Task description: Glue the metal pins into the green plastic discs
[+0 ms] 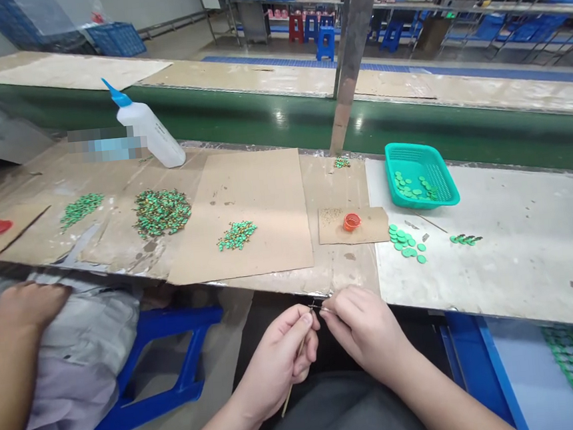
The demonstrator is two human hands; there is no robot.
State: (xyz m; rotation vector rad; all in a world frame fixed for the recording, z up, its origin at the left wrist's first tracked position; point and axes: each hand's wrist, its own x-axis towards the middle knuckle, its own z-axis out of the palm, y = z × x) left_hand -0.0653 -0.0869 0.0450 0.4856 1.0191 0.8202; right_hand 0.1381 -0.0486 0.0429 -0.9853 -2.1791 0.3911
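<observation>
My left hand (290, 342) is closed around a thin wooden stick (287, 401), whose lower end pokes out below the palm. A tiny dark piece (313, 304) shows at its thumb and fingertip, too small to name. My right hand (364, 328) meets it from the right, thumb and finger pinched on a thin, needle-like thing (323, 309) that I cannot make out. Both hands are just off the table's front edge, above my lap. Beyond them on a cardboard piece (331, 234) stands a small orange-red cup (352, 221), beside scattered tiny golden bits.
Small green-and-brown pieces lie in a large pile (162, 212) and smaller ones. To the right are a teal basket (452, 190), loose green discs (410, 251) and a thin stick (432, 223). A white squeeze bottle (151, 133) stands farther back. A person's hand (28, 308) rests at the left.
</observation>
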